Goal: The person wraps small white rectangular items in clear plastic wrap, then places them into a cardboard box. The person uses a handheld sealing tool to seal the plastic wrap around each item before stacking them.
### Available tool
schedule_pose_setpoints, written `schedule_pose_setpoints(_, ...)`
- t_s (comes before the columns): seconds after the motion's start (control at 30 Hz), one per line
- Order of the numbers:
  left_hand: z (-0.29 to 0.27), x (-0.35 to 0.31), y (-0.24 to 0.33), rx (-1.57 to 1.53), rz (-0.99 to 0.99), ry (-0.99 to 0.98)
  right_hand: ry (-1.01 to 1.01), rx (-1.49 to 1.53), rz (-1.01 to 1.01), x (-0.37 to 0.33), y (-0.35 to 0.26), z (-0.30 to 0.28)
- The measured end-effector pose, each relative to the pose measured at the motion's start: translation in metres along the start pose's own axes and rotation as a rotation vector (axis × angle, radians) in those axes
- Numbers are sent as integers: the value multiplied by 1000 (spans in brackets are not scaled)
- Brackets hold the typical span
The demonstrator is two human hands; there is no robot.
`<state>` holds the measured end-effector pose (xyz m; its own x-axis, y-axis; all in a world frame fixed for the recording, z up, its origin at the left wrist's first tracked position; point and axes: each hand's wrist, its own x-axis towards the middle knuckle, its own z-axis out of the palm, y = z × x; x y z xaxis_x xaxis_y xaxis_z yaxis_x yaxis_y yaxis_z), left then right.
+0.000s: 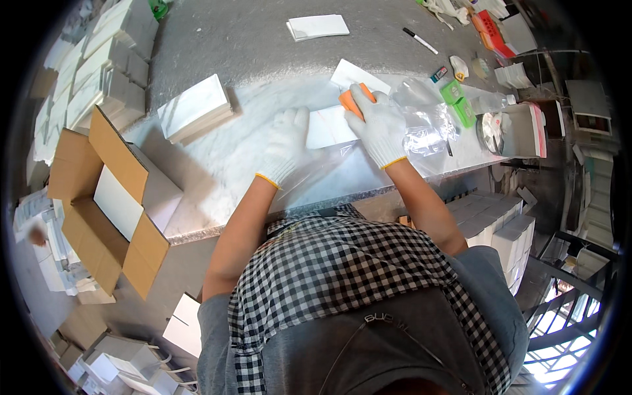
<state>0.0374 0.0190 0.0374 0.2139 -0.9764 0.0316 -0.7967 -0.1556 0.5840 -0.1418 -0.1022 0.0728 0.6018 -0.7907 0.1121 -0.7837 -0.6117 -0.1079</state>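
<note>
My left hand [288,139], in a white knit glove with a yellow cuff, lies flat at the left end of a white tile [329,128] on the marble worktop. Gripped in my right hand [380,126], gloved the same way, is an orange sponge-like block [349,102], held over the tile's right end. Clear plastic film [322,161] spreads below the tile and between my wrists. Just beyond the orange block rests another white tile [359,75], partly hidden by it. More crumpled clear plastic [424,125] sits right of my right hand.
A stack of marbled tiles [195,107] stands left of my hands, near an open cardboard box [155,191]. Taller tile stacks [108,72] rise behind. Farther off lie white tiles [318,27] and a marker [420,40]. Green boxes [459,103] and a tape roll [490,131] are rightward.
</note>
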Motion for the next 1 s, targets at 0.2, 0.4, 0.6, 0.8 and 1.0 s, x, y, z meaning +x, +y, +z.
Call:
schedule_pose_setpoints(0.2, -8, 1, 7, 46, -64, -105, 78, -19, -16, -32, 8, 3)
schedule_pose_setpoints(0.4, -2, 2, 1, 37, -30, -69, -36, 119, 72, 18, 7, -3)
schedule_pose_setpoints(0.6, -8, 2, 9, 30, -49, -77, 99, 497, 220, 27, 53, 4)
schedule_pose_setpoints(0.8, -4, -1, 3, 32, -14, -58, 50, 34, 42, -8, -10, 15)
schedule_pose_setpoints(1.0, -7, -1, 8, 81, -30, -54, -10, -6, 60, -15, -8, 2)
